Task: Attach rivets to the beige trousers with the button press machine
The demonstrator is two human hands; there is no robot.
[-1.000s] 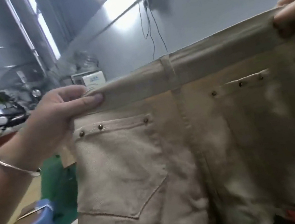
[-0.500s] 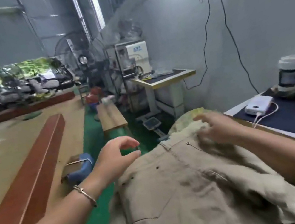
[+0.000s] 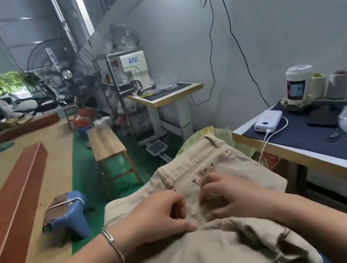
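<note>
Both hands on beige trousers [image 3: 212, 252] in lap: left hand [image 3: 160, 217] and right hand [image 3: 230, 195] pinch fabric, likely bunching seam below rivets [image 3: 209, 168] for handling.

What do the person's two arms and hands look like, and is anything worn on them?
Both forearms are bare, with no sleeves in view and no gloves. The left hand has a thin, silver-coloured bangle around its wrist. The right hand shows no ring, watch or bracelet in this view. The thumbnail on the left hand is short and unpainted.
</note>
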